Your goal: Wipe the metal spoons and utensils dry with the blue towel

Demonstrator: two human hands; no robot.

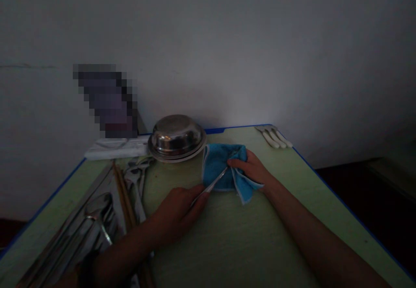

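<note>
My blue cloth (214, 166), hemmed in white.
I see a pale green table (247, 236) edged blue, grey wall (227, 63) at twelve, silver bowl (177, 134) at eleven, brown chopsticks (123, 195) at ten, cream fork handles (270, 140) at one.

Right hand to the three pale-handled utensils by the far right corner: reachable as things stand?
Likely yes: nothing seems to stand between the right hand and the pale-handled utensils, though its fingers are occupied gripping the blue cloth.
</note>
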